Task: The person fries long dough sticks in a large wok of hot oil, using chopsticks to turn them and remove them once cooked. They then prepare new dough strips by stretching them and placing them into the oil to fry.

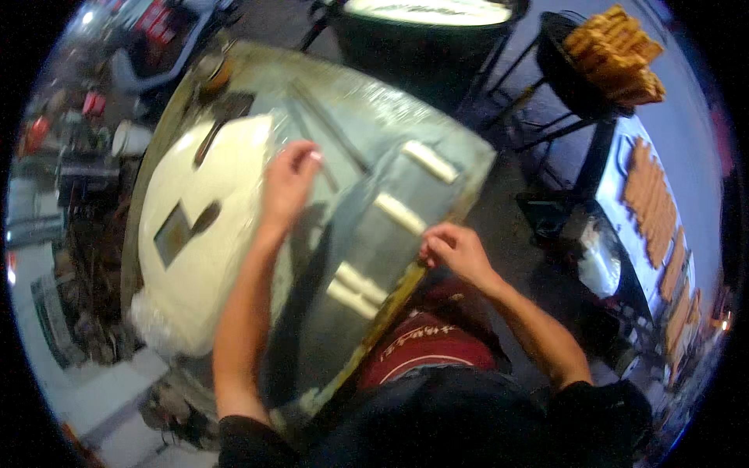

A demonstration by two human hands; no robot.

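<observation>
My left hand (291, 184) hovers above the metal worktable (319, 351) beside a large pale dough slab (193, 304), its fingers curled. Blur hides whether anything lies between them. My right hand (456, 253) is at the table's near edge, fingers bent, close to the end of a short dough strip (399, 213). Whether it touches the strip is unclear. Another strip (430, 161) lies farther off, and a pair of strips (357, 289) lies nearer me. On the slab rest a dough scraper (173, 235) with a dark handle and a dark-handled blade tool (209, 140).
A long thin rod (327, 126) lies across the table. Beyond stands a large dark pan (409, 52) with a bright top. Fried dough sticks (614, 55) fill a black basket at upper right; more browned sticks (649, 205) lie on a side table, near a plastic bag (598, 263).
</observation>
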